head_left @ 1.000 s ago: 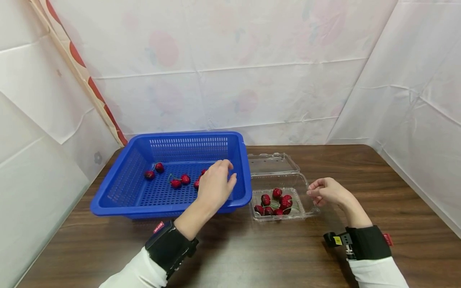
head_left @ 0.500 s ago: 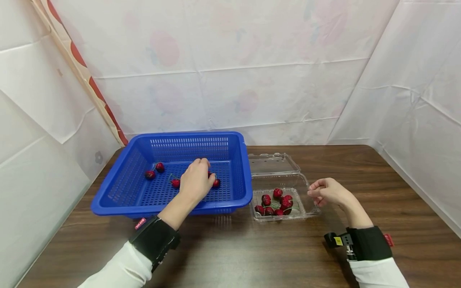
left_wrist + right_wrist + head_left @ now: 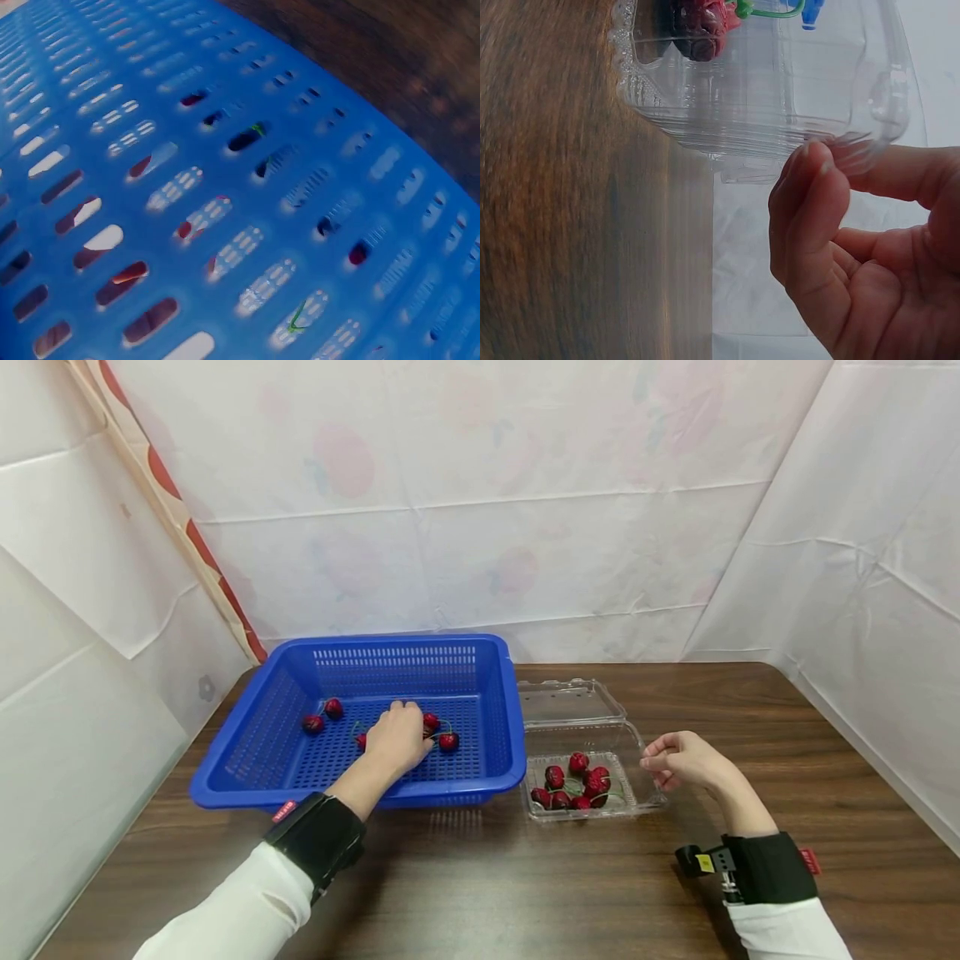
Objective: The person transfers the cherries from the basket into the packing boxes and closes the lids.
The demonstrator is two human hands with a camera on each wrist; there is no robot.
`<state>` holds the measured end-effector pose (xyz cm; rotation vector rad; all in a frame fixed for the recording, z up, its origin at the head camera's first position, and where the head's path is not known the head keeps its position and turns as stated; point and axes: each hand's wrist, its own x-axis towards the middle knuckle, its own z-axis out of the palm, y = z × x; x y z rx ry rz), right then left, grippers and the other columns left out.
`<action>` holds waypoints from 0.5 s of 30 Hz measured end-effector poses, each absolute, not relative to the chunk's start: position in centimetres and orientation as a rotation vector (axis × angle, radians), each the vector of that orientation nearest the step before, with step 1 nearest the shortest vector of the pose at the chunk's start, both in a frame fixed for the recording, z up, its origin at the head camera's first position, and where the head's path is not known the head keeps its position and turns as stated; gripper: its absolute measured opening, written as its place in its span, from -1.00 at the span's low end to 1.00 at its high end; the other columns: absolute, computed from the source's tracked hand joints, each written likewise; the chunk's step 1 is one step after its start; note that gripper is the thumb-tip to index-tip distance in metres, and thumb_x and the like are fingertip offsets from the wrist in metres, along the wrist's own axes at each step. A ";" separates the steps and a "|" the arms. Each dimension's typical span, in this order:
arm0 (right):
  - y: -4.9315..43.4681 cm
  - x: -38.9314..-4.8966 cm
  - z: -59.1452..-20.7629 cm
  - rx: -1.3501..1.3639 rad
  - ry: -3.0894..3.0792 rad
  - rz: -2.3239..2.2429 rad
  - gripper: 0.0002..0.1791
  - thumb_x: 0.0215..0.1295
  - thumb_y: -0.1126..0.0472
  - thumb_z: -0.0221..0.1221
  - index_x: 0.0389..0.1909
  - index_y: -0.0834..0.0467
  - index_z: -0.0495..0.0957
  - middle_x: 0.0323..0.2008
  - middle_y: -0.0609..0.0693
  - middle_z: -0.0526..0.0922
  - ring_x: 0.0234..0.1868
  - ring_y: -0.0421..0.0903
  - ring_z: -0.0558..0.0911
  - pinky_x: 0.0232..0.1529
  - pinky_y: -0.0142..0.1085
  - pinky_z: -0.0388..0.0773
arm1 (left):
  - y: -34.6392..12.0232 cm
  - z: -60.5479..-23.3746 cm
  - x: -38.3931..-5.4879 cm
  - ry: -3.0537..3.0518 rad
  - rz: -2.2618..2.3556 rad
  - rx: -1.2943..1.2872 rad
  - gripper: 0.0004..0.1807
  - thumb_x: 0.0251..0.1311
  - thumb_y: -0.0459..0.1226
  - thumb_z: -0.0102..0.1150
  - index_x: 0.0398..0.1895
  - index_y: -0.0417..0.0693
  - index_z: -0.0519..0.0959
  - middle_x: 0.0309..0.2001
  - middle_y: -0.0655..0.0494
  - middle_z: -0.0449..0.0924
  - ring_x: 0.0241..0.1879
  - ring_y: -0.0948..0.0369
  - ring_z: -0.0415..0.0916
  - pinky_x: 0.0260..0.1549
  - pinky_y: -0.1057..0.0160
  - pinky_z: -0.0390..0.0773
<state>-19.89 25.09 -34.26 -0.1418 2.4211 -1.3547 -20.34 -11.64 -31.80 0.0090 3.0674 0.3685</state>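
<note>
My left hand (image 3: 396, 739) reaches down into the blue plastic basket (image 3: 258, 797), over the cherries on its floor. Its fingertips are hidden, so what it grasps cannot be seen. A cherry (image 3: 448, 741) lies just right of that hand, and a pair with stems, one of them this cherry (image 3: 312, 723), lies to the left. The left wrist view shows mostly the slotted basket wall (image 3: 225, 180). With thumb and fingers, my right hand (image 3: 690, 762) pinches the right edge of the clear plastic clamshell box (image 3: 633, 752). Several cherries (image 3: 577, 763) with green stems sit inside it.
The box's lid (image 3: 570, 700) stands open toward the back. Basket and box stand side by side on a dark wooden table (image 3: 525, 893). White sheeting (image 3: 480, 527) encloses the table at the back and sides.
My left hand has moved left and lower in the basket, uncovering cherries on its right and covering others. The right hand stays on the box edge.
</note>
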 end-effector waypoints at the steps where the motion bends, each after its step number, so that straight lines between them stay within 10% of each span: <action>1: 25.1 -19.9 -34.2 -0.139 2.421 -1.354 -0.80 0.16 0.36 0.06 -0.32 0.46 0.34 -0.59 0.02 0.48 -0.60 -0.17 0.48 -0.52 -0.24 0.51 | -11.6 -31.9 -20.4 3.054 0.357 0.006 -0.47 0.03 -0.20 0.21 -0.01 -0.40 0.37 -0.05 -0.31 0.35 -0.11 -0.13 0.38 -0.30 -0.03 0.46; 15: 25.1 -19.9 -34.2 -0.143 2.438 -1.318 -0.78 0.18 0.34 0.06 -0.29 0.46 0.34 -0.62 -0.03 0.46 -0.60 -0.17 0.48 -0.50 -0.20 0.52 | -11.3 -32.3 -20.7 2.929 0.202 0.056 -0.46 0.04 -0.20 0.21 0.02 -0.39 0.36 -0.03 -0.26 0.36 -0.07 -0.12 0.38 -0.22 -0.03 0.44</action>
